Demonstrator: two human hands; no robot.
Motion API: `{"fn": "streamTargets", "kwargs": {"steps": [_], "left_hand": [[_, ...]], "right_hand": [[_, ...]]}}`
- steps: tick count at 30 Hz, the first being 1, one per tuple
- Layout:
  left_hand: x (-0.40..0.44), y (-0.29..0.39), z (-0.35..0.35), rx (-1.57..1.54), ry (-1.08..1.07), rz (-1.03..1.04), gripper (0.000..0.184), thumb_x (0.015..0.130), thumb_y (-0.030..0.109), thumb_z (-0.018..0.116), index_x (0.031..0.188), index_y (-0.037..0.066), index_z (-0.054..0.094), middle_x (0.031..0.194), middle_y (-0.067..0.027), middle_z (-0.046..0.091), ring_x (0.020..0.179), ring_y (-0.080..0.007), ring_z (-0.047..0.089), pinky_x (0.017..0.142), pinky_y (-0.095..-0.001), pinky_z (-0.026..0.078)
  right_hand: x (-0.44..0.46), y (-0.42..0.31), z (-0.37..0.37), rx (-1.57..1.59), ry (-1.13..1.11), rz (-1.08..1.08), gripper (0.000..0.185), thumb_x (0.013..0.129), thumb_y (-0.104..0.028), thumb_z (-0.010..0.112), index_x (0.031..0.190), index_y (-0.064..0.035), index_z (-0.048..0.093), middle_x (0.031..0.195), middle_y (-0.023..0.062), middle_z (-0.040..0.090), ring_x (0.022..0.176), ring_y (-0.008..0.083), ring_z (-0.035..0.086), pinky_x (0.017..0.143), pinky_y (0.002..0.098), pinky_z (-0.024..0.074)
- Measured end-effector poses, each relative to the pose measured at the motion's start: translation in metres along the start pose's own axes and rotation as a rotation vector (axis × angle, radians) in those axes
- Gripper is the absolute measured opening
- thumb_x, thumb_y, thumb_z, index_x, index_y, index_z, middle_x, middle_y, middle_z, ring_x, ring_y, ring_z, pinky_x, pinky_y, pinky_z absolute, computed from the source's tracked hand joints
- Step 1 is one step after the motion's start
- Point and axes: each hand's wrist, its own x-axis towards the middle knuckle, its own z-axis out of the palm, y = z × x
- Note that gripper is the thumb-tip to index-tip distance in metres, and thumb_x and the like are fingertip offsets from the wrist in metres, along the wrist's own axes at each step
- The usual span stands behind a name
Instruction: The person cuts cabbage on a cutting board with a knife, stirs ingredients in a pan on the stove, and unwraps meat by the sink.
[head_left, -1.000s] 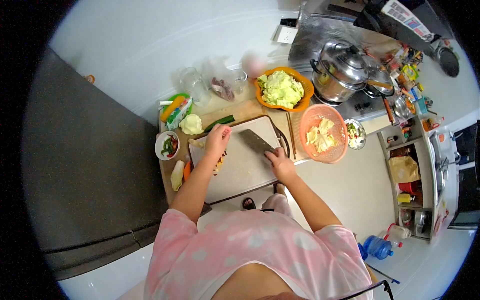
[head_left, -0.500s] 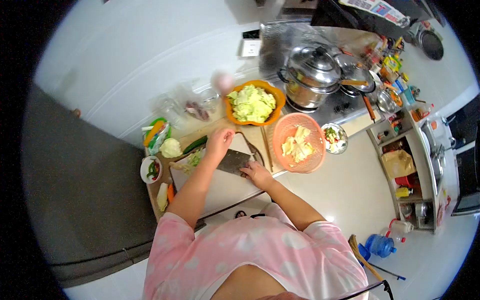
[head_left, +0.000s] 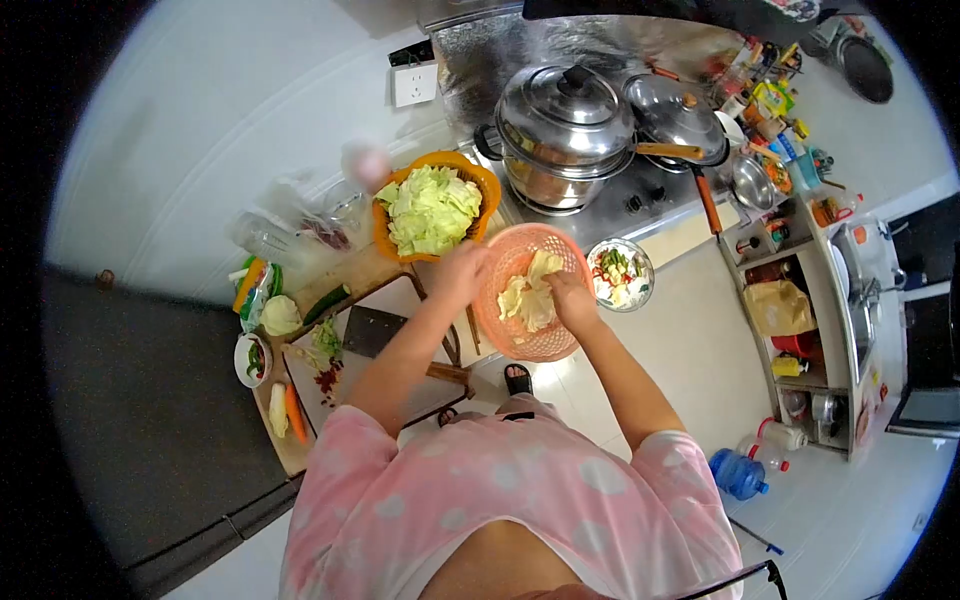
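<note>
Your right hand point(head_left: 574, 303) is reaching into the pink basket point(head_left: 545, 346), its fingertips seemingly pinching together on the near-right edge of the pale leaves point(head_left: 527, 302). Those leaves are lying inside, between your two hands. Your left hand point(head_left: 458, 276) is hovering at or touching the left rim; blur is hiding whether it's gripping. They're looking light, limp and easily torn, perhaps slippery if wet, so their thicker parts are offering you the safest hold.
</note>
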Motion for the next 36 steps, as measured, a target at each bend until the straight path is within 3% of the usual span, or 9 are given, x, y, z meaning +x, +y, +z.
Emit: {"fn": "streamTargets", "kwargs": {"steps": [5, 11, 14, 18, 20, 24, 30, 33, 36], "left_hand": [[-0.023, 0.0, 0.038, -0.115, 0.016, 0.009, 0.016, 0.081, 0.008, 0.064, 0.097, 0.005, 0.065, 0.1, -0.0134, 0.063, 0.093, -0.0307, 0.061, 0.08, -0.0398, 0.049], [-0.035, -0.004, 0.056, -0.096, -0.01, -0.096, 0.028, 0.08, 0.011, 0.066, 0.107, 0.005, 0.062, 0.106, -0.0151, 0.061, 0.1, -0.0334, 0.058, 0.085, -0.0407, 0.048], [-0.029, 0.007, 0.075, -0.165, 0.011, -0.123, 0.031, 0.082, 0.015, 0.066, 0.111, 0.005, 0.06, 0.112, -0.0164, 0.06, 0.103, -0.0353, 0.057, 0.087, -0.0417, 0.047], [-0.012, 0.01, 0.103, -0.318, -0.162, -0.277, 0.033, 0.086, 0.019, 0.065, 0.114, 0.003, 0.059, 0.116, -0.0179, 0.059, 0.105, -0.0353, 0.057, 0.088, -0.0421, 0.047], [-0.005, 0.004, 0.11, -0.282, -0.155, -0.163, 0.033, 0.087, 0.019, 0.065, 0.115, 0.002, 0.059, 0.115, -0.0189, 0.06, 0.104, -0.0349, 0.058, 0.088, -0.0418, 0.047], [0.004, 0.0, 0.11, -0.346, -0.059, -0.071, 0.033, 0.089, 0.022, 0.064, 0.113, -0.001, 0.059, 0.107, -0.0196, 0.063, 0.1, -0.0322, 0.06, 0.085, -0.04, 0.047], [0.008, 0.035, 0.067, -0.446, -0.055, -0.214, 0.037, 0.094, 0.025, 0.06, 0.117, -0.002, 0.055, 0.113, -0.0147, 0.062, 0.104, -0.0232, 0.06, 0.089, -0.0355, 0.047], [0.01, 0.034, 0.067, -0.579, -0.16, -0.178, 0.043, 0.092, 0.027, 0.063, 0.121, -0.002, 0.052, 0.113, -0.0141, 0.061, 0.103, -0.0211, 0.059, 0.089, -0.0346, 0.046], [0.008, 0.042, 0.067, -0.53, -0.087, -0.121, 0.044, 0.091, 0.028, 0.064, 0.123, -0.001, 0.052, 0.112, -0.0123, 0.062, 0.103, -0.0198, 0.058, 0.089, -0.0346, 0.046]], "right_hand": [[0.051, 0.022, 0.03, -0.183, -0.385, -0.148, 0.034, 0.087, -0.022, 0.054, 0.121, -0.0154, 0.06, 0.137, 0.01, 0.048, 0.131, 0.0283, 0.039, 0.107, 0.041, 0.0356], [0.076, 0.017, 0.011, -0.425, -0.629, -0.15, 0.037, 0.084, -0.019, 0.057, 0.121, -0.0124, 0.061, 0.133, 0.0117, 0.05, 0.131, 0.0312, 0.037, 0.111, 0.0458, 0.0262], [0.069, 0.03, 0.009, -0.388, -0.373, -0.287, 0.049, 0.071, -0.011, 0.067, 0.119, -0.0063, 0.059, 0.119, 0.0138, 0.058, 0.117, 0.0333, 0.049, 0.1, 0.0421, 0.0395], [0.057, 0.028, -0.013, -0.05, -0.291, -0.204, 0.043, 0.07, -0.004, 0.064, 0.113, -0.0049, 0.061, 0.108, 0.0176, 0.062, 0.103, 0.0353, 0.058, 0.089, 0.0421, 0.0461], [0.052, 0.028, -0.028, 0.054, -0.188, -0.25, 0.039, 0.072, -0.003, 0.061, 0.111, -0.0049, 0.061, 0.102, 0.0194, 0.064, 0.095, 0.0362, 0.061, 0.084, 0.0422, 0.0486], [0.044, 0.028, -0.045, 0.258, -0.26, -0.029, 0.036, 0.08, -0.005, 0.059, 0.116, -0.0068, 0.06, 0.098, 0.0212, 0.065, 0.092, 0.0354, 0.063, 0.079, 0.0404, 0.0505], [0.045, 0.043, -0.015, 0.673, -0.184, 0.049, 0.024, 0.09, -0.009, 0.053, 0.113, -0.0042, 0.06, 0.103, 0.0103, 0.066, 0.084, 0.0225, 0.065, 0.072, 0.0344, 0.0519], [0.052, -0.005, -0.064, 1.209, -0.347, 0.614, 0.023, 0.092, -0.009, 0.05, 0.113, -0.0049, 0.059, 0.103, 0.0061, 0.063, 0.079, 0.0152, 0.063, 0.067, 0.0309, 0.0526], [0.059, -0.012, -0.072, 1.331, -0.379, 0.64, 0.024, 0.091, -0.01, 0.055, 0.115, -0.0065, 0.058, 0.098, 0.0055, 0.062, 0.076, 0.0112, 0.061, 0.065, 0.028, 0.0529]]}}
